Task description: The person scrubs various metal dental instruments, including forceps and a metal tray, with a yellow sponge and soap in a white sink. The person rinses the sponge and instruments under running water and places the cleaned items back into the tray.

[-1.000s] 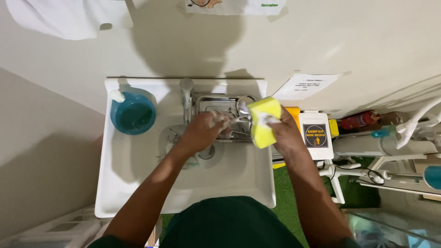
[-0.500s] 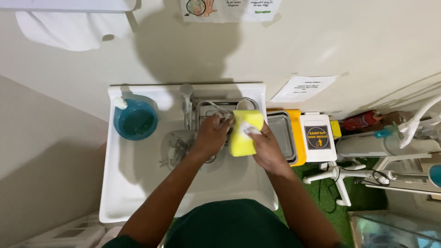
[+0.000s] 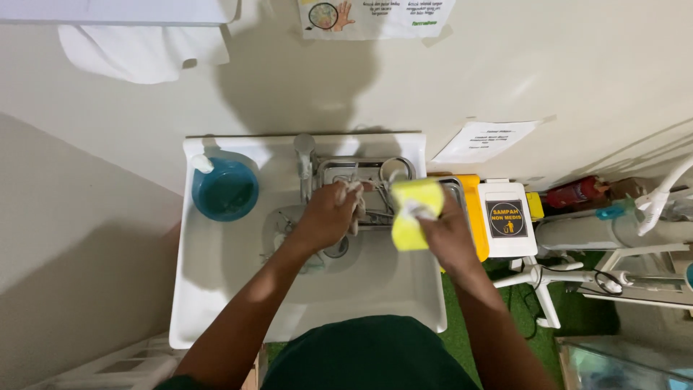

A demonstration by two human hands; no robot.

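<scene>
Item 1, right hand (image 3: 447,235): I am watching it close around a yellow sponge (image 3: 415,213), fingers wrapped at the sponge's right edge, just right of centre frame. Against the view half a second back, the sponge is sitting a little higher and tilted, its lower end pointing down toward the basin; a second back it was upright and further right, over the yellow bin. So I am reading the sponge as travelling inward, toward the other hand.

Item 2, left hand (image 3: 328,217): it is curled, fingertips pinching a small pale item at centre frame; I cannot tell what the item is. The hand is holding roughly the same spot as in the two prior views, just below the tap (image 3: 304,155).

Item 3, metal tray (image 3: 361,173): it is resting at the back of the white sink (image 3: 216,289), holding steel instruments, and touching the left hand's fingertips.

Item 4, blue bowl (image 3: 225,191): it is standing at the sink's upper left corner, well apart from both hands.

Item 5, yellow bin (image 3: 473,217) and white waste box (image 3: 507,217): both are standing just right of the sink.

Meaning: I am judging that scrubbing is under way, sponge closing on the pinched item.
</scene>
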